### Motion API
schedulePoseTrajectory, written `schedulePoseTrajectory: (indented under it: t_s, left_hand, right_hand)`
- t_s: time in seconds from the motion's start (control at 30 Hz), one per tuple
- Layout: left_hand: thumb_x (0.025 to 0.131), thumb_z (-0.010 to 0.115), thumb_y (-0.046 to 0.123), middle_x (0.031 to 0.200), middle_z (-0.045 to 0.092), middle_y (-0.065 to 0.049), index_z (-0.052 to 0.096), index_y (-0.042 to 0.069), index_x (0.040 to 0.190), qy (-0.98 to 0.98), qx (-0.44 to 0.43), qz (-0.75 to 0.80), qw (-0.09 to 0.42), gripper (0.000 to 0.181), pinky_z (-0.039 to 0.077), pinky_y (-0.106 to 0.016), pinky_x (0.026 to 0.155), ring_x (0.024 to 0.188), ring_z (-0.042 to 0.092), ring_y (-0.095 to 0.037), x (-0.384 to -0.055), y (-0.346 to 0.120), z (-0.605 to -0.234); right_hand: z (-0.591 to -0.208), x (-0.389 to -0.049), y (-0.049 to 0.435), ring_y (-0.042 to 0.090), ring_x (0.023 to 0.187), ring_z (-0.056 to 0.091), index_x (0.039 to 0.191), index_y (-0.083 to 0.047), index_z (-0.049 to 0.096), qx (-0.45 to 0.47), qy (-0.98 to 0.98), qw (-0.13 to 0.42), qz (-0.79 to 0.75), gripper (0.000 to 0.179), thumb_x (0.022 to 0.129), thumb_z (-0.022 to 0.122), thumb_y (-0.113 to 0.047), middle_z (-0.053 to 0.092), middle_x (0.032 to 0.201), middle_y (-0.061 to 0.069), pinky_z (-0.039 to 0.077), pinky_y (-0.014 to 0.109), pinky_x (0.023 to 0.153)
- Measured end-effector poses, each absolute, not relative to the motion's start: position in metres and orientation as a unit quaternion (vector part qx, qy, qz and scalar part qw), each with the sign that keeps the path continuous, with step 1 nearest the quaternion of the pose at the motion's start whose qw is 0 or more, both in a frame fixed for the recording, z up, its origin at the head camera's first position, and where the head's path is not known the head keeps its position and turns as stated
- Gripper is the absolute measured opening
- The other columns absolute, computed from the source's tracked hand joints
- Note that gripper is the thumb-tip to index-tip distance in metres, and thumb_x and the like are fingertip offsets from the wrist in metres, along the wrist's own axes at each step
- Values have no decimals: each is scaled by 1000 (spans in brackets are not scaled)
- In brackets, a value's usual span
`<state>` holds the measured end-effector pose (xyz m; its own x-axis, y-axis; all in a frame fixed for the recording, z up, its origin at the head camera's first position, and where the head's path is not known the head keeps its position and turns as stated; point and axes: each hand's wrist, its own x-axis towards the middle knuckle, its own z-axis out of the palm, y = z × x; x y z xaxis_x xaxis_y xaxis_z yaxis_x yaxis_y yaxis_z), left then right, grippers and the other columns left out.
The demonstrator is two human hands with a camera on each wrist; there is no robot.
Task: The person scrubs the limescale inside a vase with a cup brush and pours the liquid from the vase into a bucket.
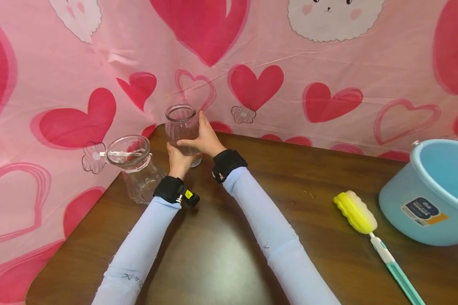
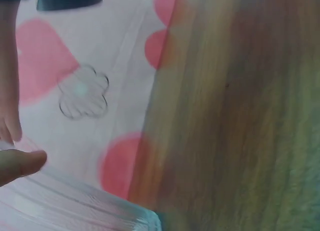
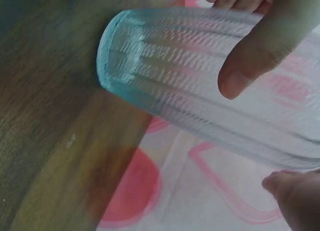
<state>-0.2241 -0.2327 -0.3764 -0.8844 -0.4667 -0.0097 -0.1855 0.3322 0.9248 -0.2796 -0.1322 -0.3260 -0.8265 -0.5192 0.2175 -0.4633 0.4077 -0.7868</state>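
Both hands hold a clear ribbed glass vase (image 1: 181, 127) at the far left corner of the table. My left hand (image 1: 180, 163) grips it low on the near side. Higher up, my right hand (image 1: 205, 137) has its thumb across the front and its fingers along the right side. The vase leans a little, mouth toward the upper left, base close over the wood. In the right wrist view the ribbed vase wall (image 3: 170, 66) and its thick base show large. A second glass vase (image 1: 141, 180), wide-rimmed with a white band round its neck, stands left of the left hand.
A yellow and white sponge brush (image 1: 355, 212) with a green handle lies on the wooden table (image 1: 275, 190) at right. Beside it stands a light blue bucket (image 1: 397, 203). Pink heart-patterned sheeting (image 1: 275, 51) rises behind the table's back and left edges.
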Motion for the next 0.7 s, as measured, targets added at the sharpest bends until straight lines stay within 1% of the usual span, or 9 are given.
schedulePoseTrajectory:
  t_s: [0.03, 0.07, 0.17, 0.23, 0.27, 0.33, 0.5, 0.63, 0.7]
  left_hand:
    - [69, 77, 36, 148, 1, -26, -10, -5, 140, -813, 192, -535, 128, 120, 12, -33, 110, 136, 10, -30, -226, -235, -384]
    - [69, 77, 38, 148, -2, -26, -13, -5, 140, -819, 191, -529, 113, 122, 11, -33, 110, 137, 7, -30, -224, -233, -383]
    - [71, 75, 40, 148, -8, -26, -15, -6, 139, -832, 177, -519, 87, 122, 8, -33, 110, 137, 1, -30, -213, -230, -375]
    - [74, 73, 37, 147, -8, -26, -14, -7, 139, -840, 164, -512, 75, 117, 9, -35, 110, 137, 0, -32, -204, -228, -366]
    - [77, 71, 30, 147, -7, -27, -12, -9, 139, -842, 163, -511, 57, 110, 10, -39, 110, 136, 2, -34, -194, -224, -353]
    - [79, 69, 28, 147, -6, -27, -10, -8, 139, -846, 143, -511, 50, 106, 11, -42, 110, 136, 3, -35, -183, -223, -344]
    - [79, 69, 23, 147, 13, -24, 7, -5, 142, -862, 85, -496, 60, 93, 17, -47, 108, 134, 16, -35, -156, -227, -326]
    - [79, 70, 18, 141, 31, -21, 25, -2, 139, -873, 32, -477, 97, 78, 24, -47, 105, 130, 29, -34, -134, -232, -314]
    - [79, 70, 14, 138, 37, -21, 31, -2, 136, -872, 7, -473, 123, 72, 26, -47, 104, 127, 34, -34, -124, -235, -309]
  right_hand:
    - [-325, -277, -130, 16, 138, 9, 145, -4, 2, -293, 841, 27, -454, 112, 69, 78, -37, 7, 152, 9, 14, 29, 109]
    - [-324, -275, -128, 16, 138, 9, 145, -4, 3, -295, 841, 18, -453, 112, 69, 78, -37, 8, 152, 9, 14, 29, 109]
    - [-320, -265, -123, 17, 137, 12, 144, -3, 11, -309, 839, -32, -448, 108, 68, 79, -38, 13, 150, 11, 15, 29, 109]
    - [-318, -260, -120, 17, 136, 17, 142, -3, 18, -316, 834, -67, -447, 104, 67, 79, -38, 17, 149, 11, 17, 29, 109]
    - [-317, -256, -119, 17, 135, 19, 141, -4, 20, -319, 832, -81, -446, 101, 67, 80, -38, 20, 148, 10, 18, 29, 109]
    - [-314, -250, -115, 17, 133, 24, 140, -4, 25, -324, 825, -98, -453, 95, 68, 79, -36, 25, 145, 9, 21, 29, 108]
    - [-307, -235, -110, 17, 124, 38, 135, -4, 35, -335, 801, -117, -483, 80, 72, 77, -30, 41, 136, 9, 30, 28, 103]
    - [-305, -227, -109, 16, 119, 44, 132, -3, 40, -347, 786, -112, -500, 72, 74, 76, -24, 48, 130, 10, 35, 21, 98]
    - [-306, -224, -110, 15, 118, 46, 130, -1, 41, -353, 780, -105, -506, 70, 74, 76, -22, 50, 128, 11, 36, 18, 96]
